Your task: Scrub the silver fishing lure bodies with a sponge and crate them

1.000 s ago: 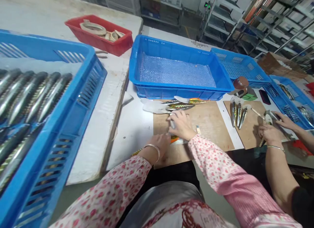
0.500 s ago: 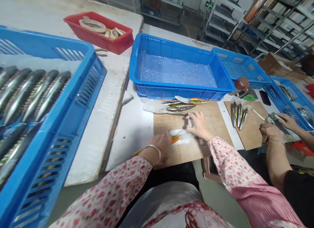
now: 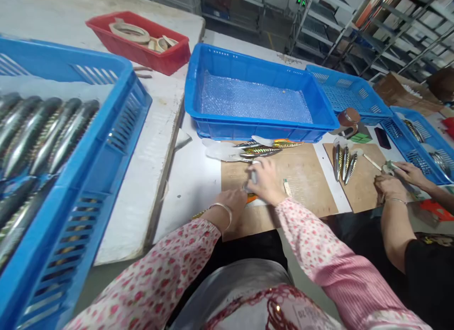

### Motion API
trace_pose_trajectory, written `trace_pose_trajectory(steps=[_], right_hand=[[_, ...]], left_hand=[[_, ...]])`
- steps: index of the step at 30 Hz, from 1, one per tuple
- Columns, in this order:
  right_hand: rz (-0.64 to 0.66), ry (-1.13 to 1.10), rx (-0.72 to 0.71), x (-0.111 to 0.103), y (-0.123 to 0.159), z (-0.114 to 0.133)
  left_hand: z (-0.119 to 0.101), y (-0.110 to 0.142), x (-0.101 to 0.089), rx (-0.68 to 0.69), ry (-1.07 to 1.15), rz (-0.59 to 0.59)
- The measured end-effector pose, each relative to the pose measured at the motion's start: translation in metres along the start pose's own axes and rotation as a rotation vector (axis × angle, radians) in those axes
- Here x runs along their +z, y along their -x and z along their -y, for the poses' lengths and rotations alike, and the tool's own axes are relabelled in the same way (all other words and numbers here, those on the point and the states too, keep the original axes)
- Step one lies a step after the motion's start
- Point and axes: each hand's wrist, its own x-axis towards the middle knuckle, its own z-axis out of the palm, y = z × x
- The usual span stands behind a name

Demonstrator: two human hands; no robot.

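My left hand (image 3: 231,206) is closed around a fishing lure with an orange belly (image 3: 251,198). The lure's yellow patterned end (image 3: 199,213) sticks out behind my wrist, and the rest is covered by my fingers. My right hand (image 3: 266,181) is closed right beside it, at the orange end. Between its fingers is a small pale greyish thing (image 3: 254,177), too blurred to name. Beyond both hands, several lures (image 3: 261,152) with translucent white pieces (image 3: 220,149) lie on the wooden board (image 3: 308,178). A small white stick (image 3: 287,187) rests right of my right hand.
A blue bin (image 3: 262,129) lined with bubble wrap stands behind the board. At left are a blue crate (image 3: 131,103) of lures and a red tray (image 3: 156,60) with tape rolls. On the right, a co-worker's hands (image 3: 390,187) work by three lures (image 3: 344,165).
My right hand has moved left, from the white sheet on the board to the lure beside my left hand. The small white stick has come into sight. My left hand stays on the lure.
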Motion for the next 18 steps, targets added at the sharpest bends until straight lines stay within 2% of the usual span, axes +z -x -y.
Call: trace_pose_trajectory(steps=[2,3,6,8,10,11,13,18], right_hand=[[-0.033,-0.044,-0.068,0.008,0.000,0.008],[-0.076,-0.068,-0.072,0.009,0.003,0.003],[-0.223,-0.111,0.004,0.000,0.022,-0.044],[-0.259,-0.082,0.048,-0.012,0.034,-0.079],[-0.329,-0.063,0.106,-0.022,0.039,-0.097],[-0.366,-0.065,0.133,-0.025,0.039,-0.097],[-0.373,-0.073,0.162,-0.024,0.034,-0.081],[-0.176,-0.006,0.211,-0.006,0.033,-0.013]], left_hand=[[-0.001,0.001,-0.001,0.002,-0.051,0.019],[-0.001,0.001,-0.002,0.008,-0.075,0.028],[0.000,0.001,-0.004,0.022,-0.086,0.036],[0.002,0.001,-0.006,0.033,-0.074,0.038],[0.004,0.001,-0.009,0.036,-0.059,0.038],[0.005,0.000,-0.009,0.038,-0.050,0.038],[0.007,-0.002,-0.010,0.039,-0.041,0.040],[0.014,-0.013,-0.010,0.051,-0.038,0.061]])
